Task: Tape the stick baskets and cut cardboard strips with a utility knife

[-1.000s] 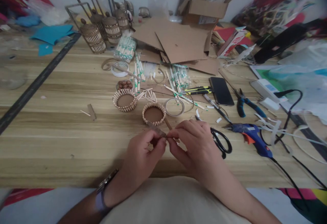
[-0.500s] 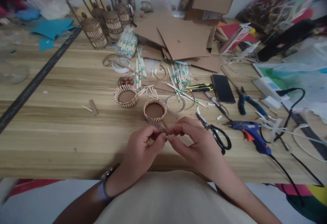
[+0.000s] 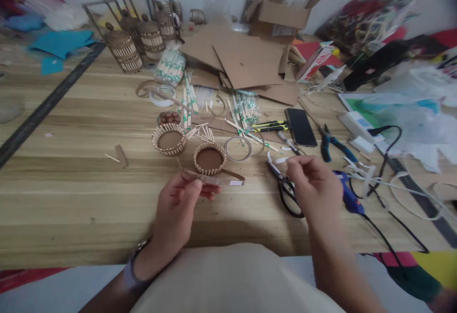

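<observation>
My left hand pinches a thin brown strip between thumb and fingers. The strip bends back on itself at its right end, where a white patch shows. My right hand is closed in a pinch above the black-handled scissors, with a small white paper scrap at its fingertips. Just beyond the strip sits a round stick-walled basket with a brown base. A similar basket stands to its left, in front of a dish of brown beads.
A blue glue gun lies right of my right hand, its nozzle hidden. Beyond are pliers, a phone, a tape roll and wooden sticks. Cardboard sheets and finished lantern-like pieces stand at the back.
My hands have moved apart: the right went rightward over the scissors with a white scrap, while the left keeps the brown strip. A white patch now shows on the strip. The view has shifted slightly.
</observation>
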A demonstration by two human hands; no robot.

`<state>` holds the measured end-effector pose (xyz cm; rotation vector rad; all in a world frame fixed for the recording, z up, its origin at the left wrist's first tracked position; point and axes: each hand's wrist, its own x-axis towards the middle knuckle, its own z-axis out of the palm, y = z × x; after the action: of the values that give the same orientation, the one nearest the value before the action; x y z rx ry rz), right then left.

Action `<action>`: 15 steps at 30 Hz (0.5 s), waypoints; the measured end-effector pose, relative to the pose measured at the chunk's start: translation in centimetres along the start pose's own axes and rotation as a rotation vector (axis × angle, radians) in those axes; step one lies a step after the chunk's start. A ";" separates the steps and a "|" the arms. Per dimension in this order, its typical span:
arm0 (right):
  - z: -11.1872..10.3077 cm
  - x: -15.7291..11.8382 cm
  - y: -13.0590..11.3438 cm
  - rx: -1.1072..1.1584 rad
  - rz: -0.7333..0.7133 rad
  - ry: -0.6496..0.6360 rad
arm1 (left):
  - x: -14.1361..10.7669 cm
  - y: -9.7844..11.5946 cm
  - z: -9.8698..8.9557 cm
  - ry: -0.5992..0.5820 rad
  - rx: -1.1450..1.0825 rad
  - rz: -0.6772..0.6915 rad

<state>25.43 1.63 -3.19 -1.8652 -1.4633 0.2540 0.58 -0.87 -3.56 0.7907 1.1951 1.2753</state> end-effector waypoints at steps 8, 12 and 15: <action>-2.1 2.2 3.9 -0.377 -0.116 0.109 | 0.1 0.2 0.4 0.005 -0.102 -0.048; 0.4 -0.5 -1.3 0.032 -0.371 -0.168 | 0.1 0.5 0.3 0.015 -0.069 -0.073; 1.7 -1.8 -4.8 0.322 -0.432 -0.457 | 0.1 0.7 0.2 0.033 -0.047 -0.071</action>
<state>20.28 1.15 -1.81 -1.2424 -1.9537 0.6909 0.56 -0.66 -2.90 0.6893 1.2052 1.2576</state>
